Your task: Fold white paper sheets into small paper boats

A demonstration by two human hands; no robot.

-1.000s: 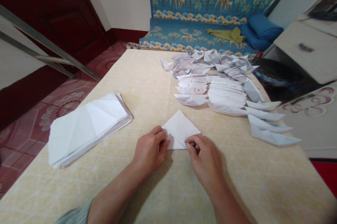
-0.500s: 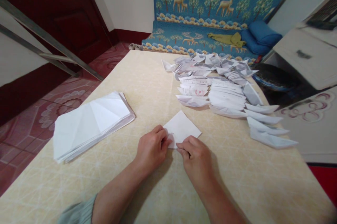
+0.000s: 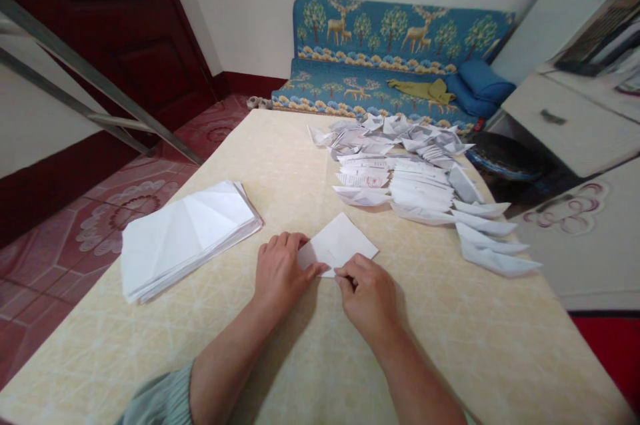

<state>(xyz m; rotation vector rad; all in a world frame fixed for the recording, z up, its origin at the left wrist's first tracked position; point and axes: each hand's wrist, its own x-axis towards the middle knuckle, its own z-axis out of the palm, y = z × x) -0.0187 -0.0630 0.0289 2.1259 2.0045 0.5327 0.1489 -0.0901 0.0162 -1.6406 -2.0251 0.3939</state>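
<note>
A folded sheet of white paper [image 3: 341, 239] lies on the table between my hands, one corner pointing away from me. My left hand [image 3: 283, 265] rests at its left side, with the thumb stretched along the near edge and the fingers at the left corner. At the near edge, right of that thumb, my right hand [image 3: 367, 288] pinches the paper between thumb and forefinger. Part of the paper's left side is hidden under my left hand. To the left sits a stack of white paper sheets [image 3: 185, 232], the top one creased.
Many folded paper boats [image 3: 423, 188] cover the far right of the table [image 3: 280, 165]. Beyond stands a blue sofa [image 3: 370, 72] with a green cloth [image 3: 425, 90]. A white cabinet [image 3: 565, 125] is at the right, a metal frame [image 3: 115, 120] at the left.
My right hand has slid left along the paper's near edge, closer to my left thumb. My left hand has loosened, its thumb now stretched out along that edge. The view has tilted upward.
</note>
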